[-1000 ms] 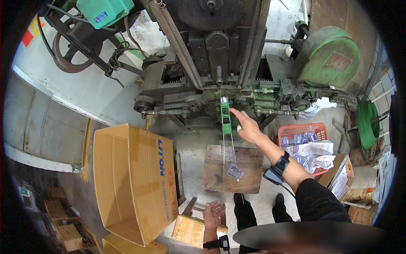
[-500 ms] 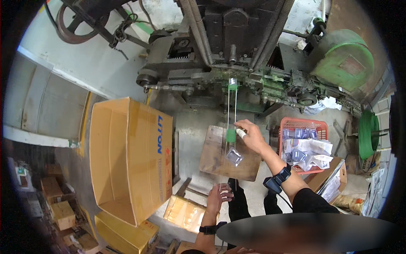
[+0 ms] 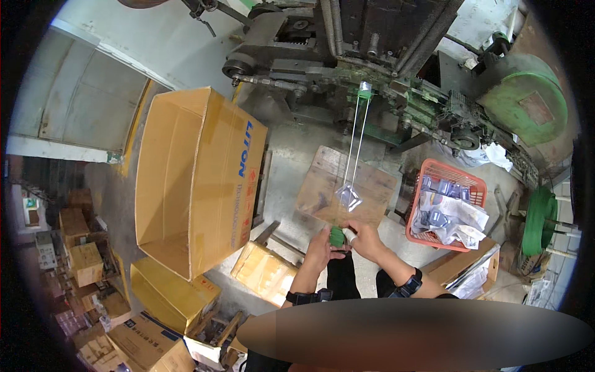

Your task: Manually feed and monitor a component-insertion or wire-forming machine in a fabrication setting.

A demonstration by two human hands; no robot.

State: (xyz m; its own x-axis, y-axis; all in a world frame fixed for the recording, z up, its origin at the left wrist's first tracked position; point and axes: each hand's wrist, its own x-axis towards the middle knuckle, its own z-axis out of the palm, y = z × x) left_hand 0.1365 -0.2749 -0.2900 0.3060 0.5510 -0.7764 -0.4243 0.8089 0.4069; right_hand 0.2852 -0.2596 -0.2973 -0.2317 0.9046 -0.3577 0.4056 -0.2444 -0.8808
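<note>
Low in front of me, my left hand (image 3: 318,250) and my right hand (image 3: 367,240) meet around a small bundle of flat green pieces (image 3: 337,236). Fingers of both hands are closed on it, and a white wrap covers one right fingertip. Beyond them, two thin pale rods (image 3: 354,149) run down from the dark machine (image 3: 372,62). A clear plastic piece (image 3: 348,197) is at their lower end, above a worn wooden board (image 3: 313,195). More green shows at the rods' upper end, by the machine.
To the left stands a large open cardboard box (image 3: 204,186), with a smaller taped carton (image 3: 263,271) nearer me. On the right are a red plastic basket (image 3: 412,217) holding bagged bluish parts, an open carton (image 3: 489,266) of papers, and a green coil (image 3: 538,220) on a rack.
The green bundle has come off the rods, and my right hand has drawn back toward me with it. My left hand has risen to meet it. The whole view has shifted and tilted.
</note>
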